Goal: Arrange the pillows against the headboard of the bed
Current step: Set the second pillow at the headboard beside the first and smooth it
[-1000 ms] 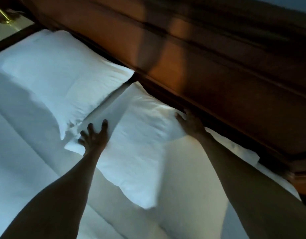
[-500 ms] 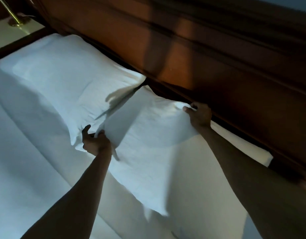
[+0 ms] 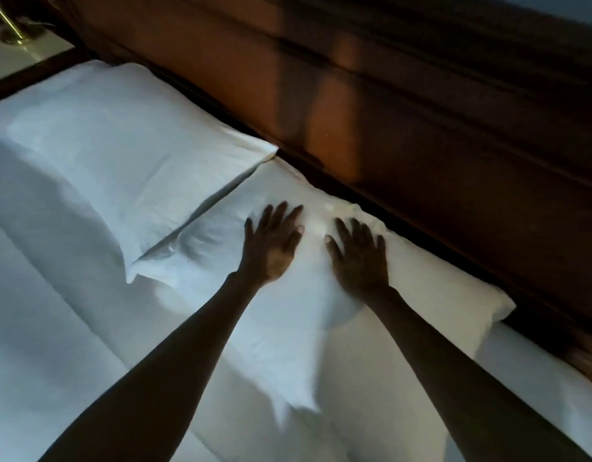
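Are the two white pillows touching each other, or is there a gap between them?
Touching. In the head view, the far pillow overlaps the edge of the near pillow along the seam, with no sheet visible between them.

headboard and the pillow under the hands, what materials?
Dark reddish-brown headboard: looks like wood with a semi-gloss finish, judging by horizontal mouldings and a soft warm reflection. White rectangular pillow: woven fabric case, probably cotton, matte, creasing and dimpling; filling not visible.

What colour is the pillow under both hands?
White, plain, no pattern: the right-hand pillow, seen in the head view, the only one.
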Available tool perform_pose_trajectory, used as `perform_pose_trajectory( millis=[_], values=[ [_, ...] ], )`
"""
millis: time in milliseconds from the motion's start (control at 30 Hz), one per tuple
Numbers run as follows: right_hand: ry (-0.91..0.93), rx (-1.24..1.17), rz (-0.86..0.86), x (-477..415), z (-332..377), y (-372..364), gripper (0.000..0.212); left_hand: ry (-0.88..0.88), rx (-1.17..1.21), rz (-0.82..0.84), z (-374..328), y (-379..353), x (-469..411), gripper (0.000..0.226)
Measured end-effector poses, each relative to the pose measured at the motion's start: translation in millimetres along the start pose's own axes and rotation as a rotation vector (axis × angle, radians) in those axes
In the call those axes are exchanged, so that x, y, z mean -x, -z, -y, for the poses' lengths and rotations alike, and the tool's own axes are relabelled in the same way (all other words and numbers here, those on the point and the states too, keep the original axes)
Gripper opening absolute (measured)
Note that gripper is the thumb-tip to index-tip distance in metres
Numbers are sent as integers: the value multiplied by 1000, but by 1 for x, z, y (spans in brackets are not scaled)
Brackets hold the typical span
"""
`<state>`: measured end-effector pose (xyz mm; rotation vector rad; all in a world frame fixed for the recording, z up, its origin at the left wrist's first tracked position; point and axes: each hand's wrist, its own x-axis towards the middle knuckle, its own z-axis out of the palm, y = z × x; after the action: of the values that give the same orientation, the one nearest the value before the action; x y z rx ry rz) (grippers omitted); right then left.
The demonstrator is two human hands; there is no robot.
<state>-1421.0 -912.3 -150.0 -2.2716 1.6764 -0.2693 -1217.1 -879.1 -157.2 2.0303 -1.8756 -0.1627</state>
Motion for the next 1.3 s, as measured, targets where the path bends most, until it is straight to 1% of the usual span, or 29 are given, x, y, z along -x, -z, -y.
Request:
perform_pose_trajectory(
  millis=[33, 100, 167, 233, 300, 333, 367, 400, 433, 467, 533, 567, 633, 667, 733, 767, 800, 833, 867, 900, 967, 1000, 1033, 1067, 1133, 1167, 1200, 1233, 1300],
  values=[
    [1, 12, 7, 8, -11, -2, 71, -78, -62, 61, -3, -6, 3, 56],
    [-50, 35, -8, 18, -37, 2, 74, -102, -91, 131, 9, -7, 12, 61],
    [-170, 100, 3, 25, -63, 10, 80, 13, -96, 160, 35, 1, 26, 71],
    [-357, 107, 79, 31, -91, 22, 87, 148, -116, 210, 54, 14, 33, 86],
    [-530, 53, 165, 29, -103, 33, 86, 258, -91, 254, 50, 25, 25, 93],
    [-546, 52, 157, 25, -103, 36, 82, 277, -72, 237, 36, 26, 18, 93],
    [-503, 63, 105, 21, -98, 36, 76, 252, -60, 208, 17, 24, 9, 88],
    [-423, 61, 30, 18, -89, 36, 71, 182, -57, 177, -7, 19, -1, 80],
    [-334, 30, -27, 18, -78, 37, 68, 83, -48, 162, -32, 10, -11, 71],
    [-256, -9, -46, 22, -69, 36, 67, -32, -41, 157, -53, 1, -20, 63],
    [-165, -39, -27, 46, -69, 27, 65, -189, -69, 292, -81, -18, -32, 57],
    [-166, -41, -39, 62, -78, 23, 64, -214, -95, 367, -84, -25, -32, 57],
    [-258, -47, -96, 91, -110, 20, 64, -214, -130, 375, -75, -34, -29, 59],
    [-352, -55, -89, 107, -131, 21, 67, -208, -139, 364, -72, -35, -25, 59],
    [-592, -109, -12, 128, -161, 28, 73, -181, -154, 358, -75, -37, -22, 60],
    [-671, -134, 21, 131, -165, 33, 74, -158, -166, 365, -79, -37, -22, 61],
    [-687, -139, 15, 130, -161, 36, 75, -139, -175, 382, -83, -37, -22, 61],
    [-635, -156, -41, 127, -151, 40, 74, -126, -179, 398, -87, -37, -22, 62],
    [-522, -193, -110, 123, -136, 43, 73, -119, -181, 393, -87, -37, -20, 62],
    [-369, -228, -146, 121, -118, 43, 72, -120, -181, 373, -85, -38, -16, 63],
    [-64, -189, -103, 129, -95, 33, 65, -133, -156, 338, -80, -37, -9, 68],
    [12, -133, -83, 137, -93, 25, 63, -140, -146, 325, -78, -35, -5, 70],
    [5, -102, -88, 143, -99, 20, 62, -141, -138, 320, -76, -34, -1, 71],
    [-75, -102, -97, 146, -108, 18, 64, -139, -136, 320, -71, -31, 4, 71],
    [-343, -141, -78, 142, -124, 20, 70, -162, -129, 316, -60, -21, 15, 69],
    [-438, -163, -49, 136, -125, 23, 76, -197, -132, 286, -50, -14, 23, 66],
    [-472, -174, -30, 129, -120, 28, 80, -242, -145, 245, -36, -7, 34, 63],
    [-437, -180, -30, 119, -109, 31, 83, -275, -158, 197, -20, -2, 46, 60],
    [-267, -169, -22, 98, -77, 31, 83, -277, -155, 140, 12, 7, 62, 57]
  ],
)
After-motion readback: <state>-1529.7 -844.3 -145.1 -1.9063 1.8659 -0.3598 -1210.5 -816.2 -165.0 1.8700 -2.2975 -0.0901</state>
